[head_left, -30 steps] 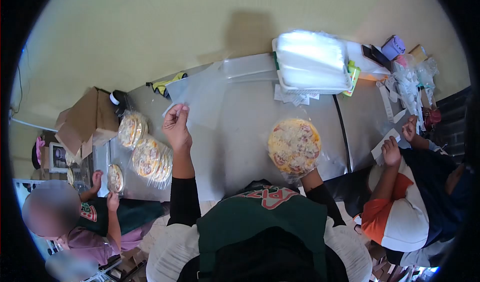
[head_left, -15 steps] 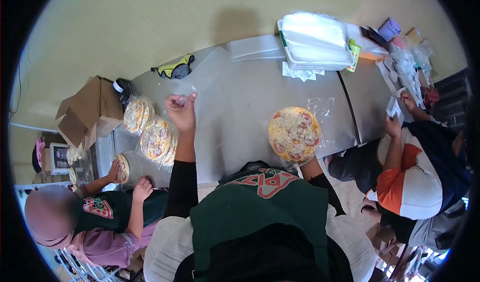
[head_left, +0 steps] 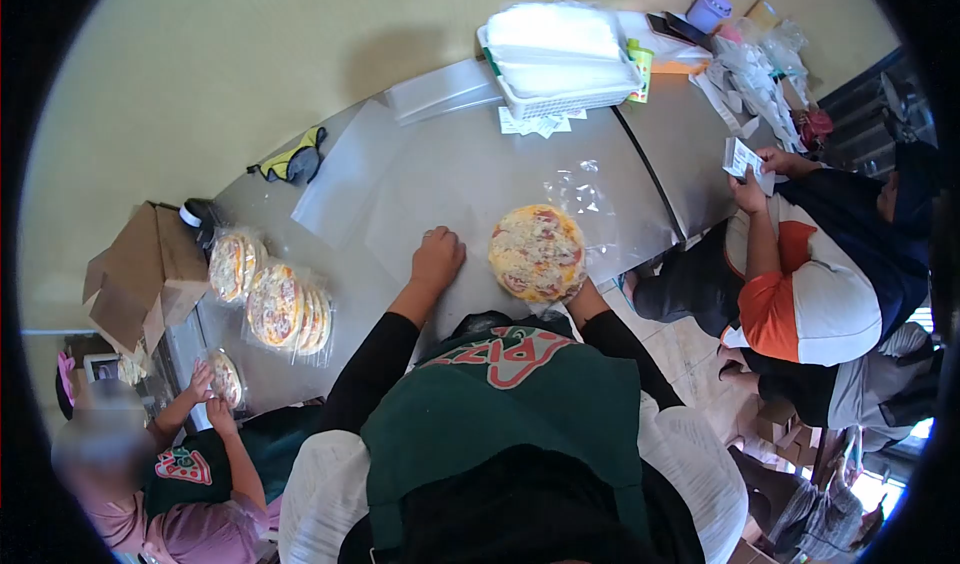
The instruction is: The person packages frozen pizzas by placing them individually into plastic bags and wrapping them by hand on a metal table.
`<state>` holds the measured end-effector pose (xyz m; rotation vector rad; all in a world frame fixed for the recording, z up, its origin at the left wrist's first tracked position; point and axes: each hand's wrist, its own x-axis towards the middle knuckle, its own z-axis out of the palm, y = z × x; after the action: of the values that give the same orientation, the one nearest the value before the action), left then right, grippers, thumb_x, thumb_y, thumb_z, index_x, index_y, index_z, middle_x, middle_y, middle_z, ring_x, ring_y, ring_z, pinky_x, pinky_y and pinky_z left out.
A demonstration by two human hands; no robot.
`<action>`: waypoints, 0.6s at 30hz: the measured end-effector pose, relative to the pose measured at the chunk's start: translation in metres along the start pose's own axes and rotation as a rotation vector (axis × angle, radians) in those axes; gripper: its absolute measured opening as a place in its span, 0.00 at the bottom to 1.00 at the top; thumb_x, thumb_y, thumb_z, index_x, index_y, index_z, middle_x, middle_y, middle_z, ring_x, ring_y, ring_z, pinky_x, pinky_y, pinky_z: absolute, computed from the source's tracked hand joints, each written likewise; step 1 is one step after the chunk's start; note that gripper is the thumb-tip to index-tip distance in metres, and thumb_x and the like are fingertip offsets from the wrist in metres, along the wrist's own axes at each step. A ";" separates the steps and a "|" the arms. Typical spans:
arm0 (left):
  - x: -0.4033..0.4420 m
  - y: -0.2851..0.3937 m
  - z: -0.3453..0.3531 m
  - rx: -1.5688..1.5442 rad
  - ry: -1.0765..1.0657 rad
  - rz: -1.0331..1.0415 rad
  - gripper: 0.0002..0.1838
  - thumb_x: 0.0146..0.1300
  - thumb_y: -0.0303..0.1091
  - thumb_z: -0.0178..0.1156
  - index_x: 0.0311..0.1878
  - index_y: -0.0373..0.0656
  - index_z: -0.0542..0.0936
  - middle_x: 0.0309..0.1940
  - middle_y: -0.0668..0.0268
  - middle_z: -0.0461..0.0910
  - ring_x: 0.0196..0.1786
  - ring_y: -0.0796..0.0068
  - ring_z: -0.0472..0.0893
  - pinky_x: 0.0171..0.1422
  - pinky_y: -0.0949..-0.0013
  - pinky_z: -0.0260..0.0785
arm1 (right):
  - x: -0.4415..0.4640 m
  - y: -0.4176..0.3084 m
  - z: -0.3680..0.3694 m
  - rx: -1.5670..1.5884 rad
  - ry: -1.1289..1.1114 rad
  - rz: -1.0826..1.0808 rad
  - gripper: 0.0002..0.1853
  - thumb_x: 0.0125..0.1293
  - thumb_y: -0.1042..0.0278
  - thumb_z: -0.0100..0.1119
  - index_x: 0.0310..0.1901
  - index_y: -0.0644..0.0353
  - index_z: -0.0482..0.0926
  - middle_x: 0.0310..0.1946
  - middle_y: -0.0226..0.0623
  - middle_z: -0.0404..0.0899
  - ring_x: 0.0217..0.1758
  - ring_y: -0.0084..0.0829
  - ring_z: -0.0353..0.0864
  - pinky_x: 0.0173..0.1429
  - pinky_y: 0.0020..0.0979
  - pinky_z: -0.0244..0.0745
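A round pizza [head_left: 537,252] with cheese and reddish pieces is held above the metal table's front edge, in a clear wrapper [head_left: 590,199] that spreads out at its upper right. My right hand [head_left: 580,300] grips it from below, its fingers mostly hidden under the pizza. To the left, my left hand [head_left: 438,254] is low over the table with its fingers curled together, at the lower edge of a faint clear plastic bag [head_left: 400,199]. The fingertips are hard to make out.
Wrapped pizzas [head_left: 275,304] and a cardboard box [head_left: 145,269] are at left. A white basket [head_left: 570,102] of plastic bags sits at the back. A co-worker at left handles a pizza [head_left: 226,377]; another at right holds white papers [head_left: 742,160].
My left hand has come down and to the right, closer to the pizza. The pizza remains in my right hand. The whole view has shifted. The right co-worker's papers are now held in both hands.
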<state>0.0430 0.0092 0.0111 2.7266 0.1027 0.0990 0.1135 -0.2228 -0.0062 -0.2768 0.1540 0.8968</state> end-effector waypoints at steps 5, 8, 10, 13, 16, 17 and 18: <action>0.005 -0.014 0.012 -0.187 0.156 -0.121 0.08 0.52 0.34 0.57 0.33 0.40 0.76 0.42 0.56 0.74 0.48 0.54 0.71 0.55 0.55 0.63 | -0.007 -0.011 -0.001 -0.033 0.023 0.013 0.29 0.69 0.46 0.33 0.64 0.58 0.59 0.63 0.45 0.62 0.63 0.43 0.66 0.64 0.44 0.65; 0.007 -0.016 0.004 -0.214 0.216 0.018 0.08 0.48 0.31 0.59 0.32 0.41 0.75 0.41 0.57 0.74 0.48 0.55 0.71 0.55 0.55 0.62 | -0.006 -0.015 0.002 -0.052 0.022 0.027 0.29 0.69 0.46 0.33 0.64 0.58 0.60 0.63 0.45 0.62 0.63 0.43 0.66 0.63 0.44 0.65; 0.011 -0.020 0.007 -0.302 0.252 0.071 0.10 0.46 0.29 0.60 0.33 0.42 0.74 0.40 0.58 0.74 0.47 0.56 0.72 0.55 0.56 0.62 | -0.003 -0.017 0.002 -0.060 0.021 0.039 0.29 0.69 0.47 0.33 0.64 0.58 0.60 0.63 0.45 0.62 0.62 0.43 0.66 0.63 0.44 0.66; 0.022 -0.029 0.009 -0.484 0.242 -0.010 0.13 0.50 0.31 0.62 0.38 0.42 0.73 0.43 0.60 0.74 0.47 0.61 0.74 0.57 0.58 0.62 | -0.002 -0.021 0.003 -0.065 0.022 0.056 0.29 0.69 0.47 0.33 0.63 0.59 0.60 0.63 0.45 0.62 0.62 0.43 0.67 0.63 0.44 0.66; 0.053 -0.017 -0.002 -0.933 0.016 -0.285 0.19 0.54 0.37 0.63 0.46 0.42 0.72 0.47 0.62 0.74 0.51 0.66 0.74 0.59 0.59 0.62 | -0.005 -0.027 0.004 -0.070 0.026 0.064 0.29 0.69 0.47 0.33 0.63 0.59 0.60 0.63 0.45 0.63 0.62 0.43 0.67 0.62 0.44 0.66; 0.068 -0.007 -0.010 -0.972 -0.035 -0.227 0.24 0.53 0.40 0.64 0.51 0.41 0.70 0.49 0.62 0.74 0.54 0.66 0.73 0.60 0.60 0.62 | -0.005 -0.028 0.005 -0.077 0.024 0.072 0.29 0.69 0.48 0.33 0.63 0.59 0.60 0.62 0.45 0.63 0.62 0.43 0.67 0.62 0.44 0.67; 0.084 0.006 -0.022 -1.010 -0.084 -0.169 0.29 0.53 0.43 0.66 0.55 0.41 0.68 0.52 0.61 0.73 0.57 0.66 0.71 0.61 0.61 0.62 | -0.004 -0.029 0.005 -0.080 0.026 0.080 0.29 0.69 0.48 0.33 0.63 0.60 0.60 0.62 0.45 0.63 0.62 0.43 0.67 0.62 0.44 0.67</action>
<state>0.1247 0.0195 0.0386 1.7038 0.1942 -0.0158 0.1344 -0.2414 0.0041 -0.3587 0.1546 0.9803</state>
